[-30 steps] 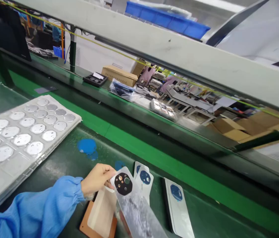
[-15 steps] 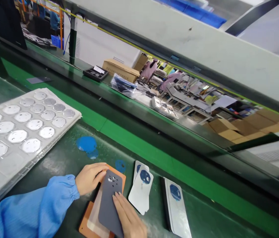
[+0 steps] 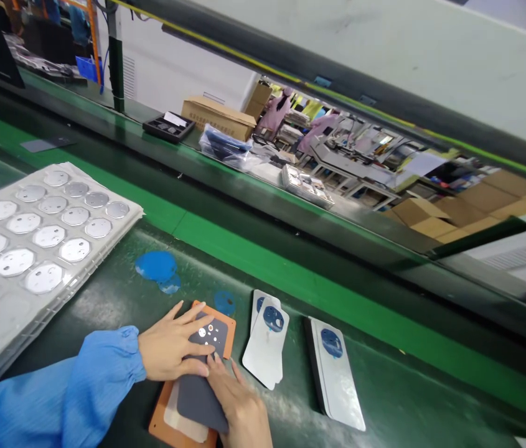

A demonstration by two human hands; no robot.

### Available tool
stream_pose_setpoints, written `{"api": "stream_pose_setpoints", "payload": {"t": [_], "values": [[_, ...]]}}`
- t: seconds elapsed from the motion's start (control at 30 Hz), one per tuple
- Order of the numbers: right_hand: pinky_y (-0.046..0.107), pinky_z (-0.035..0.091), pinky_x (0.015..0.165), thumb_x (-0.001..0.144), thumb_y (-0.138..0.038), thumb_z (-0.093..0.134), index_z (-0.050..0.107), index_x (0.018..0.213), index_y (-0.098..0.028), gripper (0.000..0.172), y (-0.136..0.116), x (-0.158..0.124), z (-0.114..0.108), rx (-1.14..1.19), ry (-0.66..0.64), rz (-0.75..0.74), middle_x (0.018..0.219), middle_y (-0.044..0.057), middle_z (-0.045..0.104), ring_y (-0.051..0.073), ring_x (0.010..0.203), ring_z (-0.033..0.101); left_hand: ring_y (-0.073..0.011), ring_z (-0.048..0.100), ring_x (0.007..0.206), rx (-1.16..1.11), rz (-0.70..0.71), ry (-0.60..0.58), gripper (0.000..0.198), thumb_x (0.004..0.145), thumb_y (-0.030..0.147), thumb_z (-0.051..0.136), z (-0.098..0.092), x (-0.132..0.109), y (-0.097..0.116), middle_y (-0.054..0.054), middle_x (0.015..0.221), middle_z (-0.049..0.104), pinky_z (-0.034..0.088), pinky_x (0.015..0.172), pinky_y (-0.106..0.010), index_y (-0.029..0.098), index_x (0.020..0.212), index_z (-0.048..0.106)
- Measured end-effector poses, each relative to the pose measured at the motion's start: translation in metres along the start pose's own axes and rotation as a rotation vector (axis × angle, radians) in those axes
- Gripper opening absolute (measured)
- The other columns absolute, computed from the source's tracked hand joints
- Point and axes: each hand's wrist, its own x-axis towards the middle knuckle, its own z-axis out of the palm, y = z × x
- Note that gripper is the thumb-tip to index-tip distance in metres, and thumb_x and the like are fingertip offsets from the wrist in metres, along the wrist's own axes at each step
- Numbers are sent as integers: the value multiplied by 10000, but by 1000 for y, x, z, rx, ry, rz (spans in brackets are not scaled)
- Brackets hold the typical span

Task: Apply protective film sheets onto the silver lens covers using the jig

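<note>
A dark grey phone back panel [image 3: 201, 401] with several small holes at its top end lies on an orange fixture board [image 3: 228, 333]. A pale pad [image 3: 187, 420] shows at the board's lower part. My left hand [image 3: 169, 345] rests across the panel's upper half, fingers spread out. Alongside, my right hand [image 3: 241, 401] lies on the panel's right side with its fingers stretched, their tips near my left hand. Both hands touch the panel without wrapping round it. To the right, white phone back panels [image 3: 266, 351] with dark blue round films overlap on the bench.
A stack of white panels [image 3: 340, 379] lies farther right. A plastic tray [image 3: 17, 305] with several round silvery pieces fills the left. Blue film discs [image 3: 155, 266] lie beyond my hands. A cardboard box [image 3: 218, 117] and a black tray [image 3: 168, 127] stand on the back ledge.
My left hand has moved from the board's upper left edge onto the panel and spread its fingers. The panel now sits flatter over the board. My right hand has shifted slightly toward the left.
</note>
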Motion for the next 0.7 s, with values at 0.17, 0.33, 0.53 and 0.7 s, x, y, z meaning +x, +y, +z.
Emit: {"api": "stream_pose_setpoints", "payload": {"t": [0.17,0.33,0.53,0.7], "values": [[467,567,905,709,-14,404,586,1277,-86,601,-20,-14,8,-66,33,3,1305,147,582,303,1203,558,-386,288,1408,60,-22,42,468,851,600,584,5,1,10,-74,1411,527,214,1116,-657,303,1208,647],[452,590,871,763,-24,415,391,1445,-86,685,-33,-25,17,-100,68,40,1313,148,576,332,1204,541,-429,260,1403,144,-57,96,611,827,668,552,21,4,19,-115,1401,527,188,1097,-691,258,1279,601],[448,591,886,830,-69,387,22,1541,-149,803,-49,-23,24,-122,63,176,1370,103,535,342,1204,534,-341,370,1375,141,-122,252,396,891,561,549,20,-15,17,-65,1419,522,250,1130,-604,300,1158,683],[397,645,780,848,20,291,131,1540,-281,772,-69,-32,38,-128,193,380,1352,39,559,316,1210,541,-320,356,1391,227,-218,250,377,915,482,552,-11,-73,22,-38,1534,362,379,1102,-529,289,1227,642]]}}
